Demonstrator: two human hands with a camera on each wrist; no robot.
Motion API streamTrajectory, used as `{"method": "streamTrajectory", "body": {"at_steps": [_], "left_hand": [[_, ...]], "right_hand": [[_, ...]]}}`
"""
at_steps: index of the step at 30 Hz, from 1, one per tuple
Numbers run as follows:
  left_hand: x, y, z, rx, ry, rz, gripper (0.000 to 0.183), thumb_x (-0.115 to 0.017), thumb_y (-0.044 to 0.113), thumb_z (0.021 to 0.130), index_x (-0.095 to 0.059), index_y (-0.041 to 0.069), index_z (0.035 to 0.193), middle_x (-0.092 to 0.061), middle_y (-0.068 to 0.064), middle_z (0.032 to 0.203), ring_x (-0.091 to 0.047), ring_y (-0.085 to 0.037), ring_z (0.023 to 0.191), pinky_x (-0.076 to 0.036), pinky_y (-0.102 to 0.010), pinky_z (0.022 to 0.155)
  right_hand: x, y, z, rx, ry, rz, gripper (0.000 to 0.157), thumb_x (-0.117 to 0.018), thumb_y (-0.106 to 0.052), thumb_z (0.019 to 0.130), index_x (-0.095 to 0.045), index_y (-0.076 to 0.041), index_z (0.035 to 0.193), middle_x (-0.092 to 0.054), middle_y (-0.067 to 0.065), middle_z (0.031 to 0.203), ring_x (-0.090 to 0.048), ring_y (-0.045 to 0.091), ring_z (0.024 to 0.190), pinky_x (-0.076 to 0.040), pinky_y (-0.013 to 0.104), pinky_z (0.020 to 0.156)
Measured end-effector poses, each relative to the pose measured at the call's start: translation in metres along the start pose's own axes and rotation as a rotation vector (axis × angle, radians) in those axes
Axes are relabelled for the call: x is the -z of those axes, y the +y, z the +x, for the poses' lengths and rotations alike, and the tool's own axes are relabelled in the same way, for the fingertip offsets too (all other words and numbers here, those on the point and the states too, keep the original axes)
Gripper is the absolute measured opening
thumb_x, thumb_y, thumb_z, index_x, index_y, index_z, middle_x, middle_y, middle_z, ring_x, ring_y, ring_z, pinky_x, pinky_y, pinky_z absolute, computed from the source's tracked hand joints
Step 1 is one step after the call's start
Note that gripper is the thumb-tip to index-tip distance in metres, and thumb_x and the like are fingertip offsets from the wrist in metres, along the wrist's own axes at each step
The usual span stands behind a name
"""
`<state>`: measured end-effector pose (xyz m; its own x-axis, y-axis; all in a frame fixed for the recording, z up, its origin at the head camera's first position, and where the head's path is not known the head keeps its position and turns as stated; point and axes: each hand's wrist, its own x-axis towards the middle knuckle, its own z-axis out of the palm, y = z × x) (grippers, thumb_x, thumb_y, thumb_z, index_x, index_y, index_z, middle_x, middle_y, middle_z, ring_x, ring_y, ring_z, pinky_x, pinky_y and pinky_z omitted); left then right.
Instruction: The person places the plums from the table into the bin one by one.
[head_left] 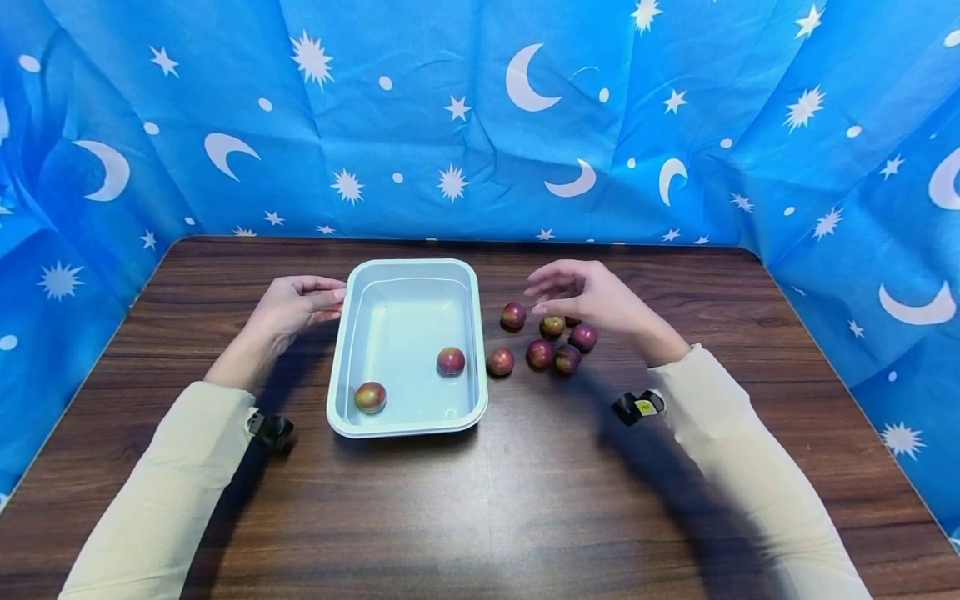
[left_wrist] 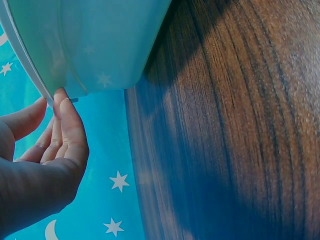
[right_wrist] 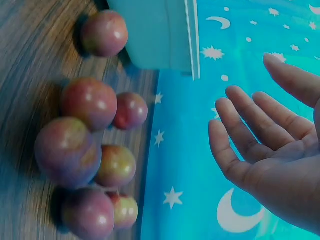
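A white plastic tray [head_left: 408, 417] stands on the table, with one plum [head_left: 451, 360] at its right side and another plum [head_left: 371, 397] in its near left corner. My left hand [head_left: 303, 307] pinches the tray's left rim between thumb and fingers; the left wrist view shows the fingertips [left_wrist: 62, 97] on the rim's outer side. Several loose plums [right_wrist: 89, 104] lie right of the tray. Over their far side hovers my right hand [head_left: 585, 292], fingers relaxed and apart, holding nothing. In the head view it partly covers one plum at the back.
The dark wooden table [head_left: 480, 517] ends at a blue cloth [head_left: 450, 125] with white moons and stars, hung behind it and along the sides. One plum [head_left: 500, 361] lies close by the tray's right wall. Black wrist cameras [head_left: 637, 407] hang beneath both sleeves.
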<state>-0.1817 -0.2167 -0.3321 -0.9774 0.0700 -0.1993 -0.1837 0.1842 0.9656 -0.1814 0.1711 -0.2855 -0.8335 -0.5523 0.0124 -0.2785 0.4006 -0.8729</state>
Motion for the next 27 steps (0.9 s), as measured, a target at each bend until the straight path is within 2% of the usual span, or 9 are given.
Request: {"method": "streamTrajectory", "body": {"at_steps": [5,12,21,27], "left_hand": [[0.001,0.000,0.000,0.005,-0.001,0.011,0.034,-0.055,0.006,0.091,-0.047,-0.015,0.116,-0.063,0.005,0.078,-0.063,-0.006,0.069,-0.054,-0.028,0.077],[0.001,-0.001,0.000,0.008,0.002,0.008,0.034,-0.056,0.007,0.091,-0.048,-0.014,0.116,-0.064,0.006,0.077,-0.063,-0.005,0.069,-0.053,-0.028,0.078],[0.002,-0.001,0.002,0.018,0.002,-0.013,0.034,-0.056,0.006,0.090,-0.047,-0.014,0.117,-0.064,0.005,0.078,-0.062,-0.006,0.070,-0.054,-0.027,0.077],[0.002,-0.001,0.001,0.019,0.000,-0.009,0.035,-0.057,0.008,0.090,-0.047,-0.013,0.117,-0.064,0.005,0.078,-0.063,-0.006,0.070,-0.054,-0.027,0.077]], "right_hand": [[0.009,0.009,-0.008,-0.018,0.030,0.020,0.034,-0.064,-0.005,0.085,-0.054,0.002,0.117,-0.061,0.017,0.110,-0.062,0.023,0.094,-0.054,0.028,0.077],[0.023,0.020,-0.018,-0.039,0.076,-0.002,0.034,-0.064,-0.006,0.085,-0.054,0.002,0.117,-0.062,0.014,0.108,-0.062,0.019,0.092,-0.053,0.029,0.079],[0.036,0.033,-0.030,-0.135,0.147,-0.036,0.034,-0.067,-0.014,0.084,-0.057,-0.003,0.115,-0.062,0.015,0.110,-0.061,0.018,0.096,-0.050,0.025,0.079],[0.042,0.046,-0.037,-0.125,0.127,-0.040,0.037,-0.065,-0.012,0.085,-0.053,0.004,0.116,-0.060,0.021,0.111,-0.061,0.017,0.095,-0.049,0.019,0.078]]}}
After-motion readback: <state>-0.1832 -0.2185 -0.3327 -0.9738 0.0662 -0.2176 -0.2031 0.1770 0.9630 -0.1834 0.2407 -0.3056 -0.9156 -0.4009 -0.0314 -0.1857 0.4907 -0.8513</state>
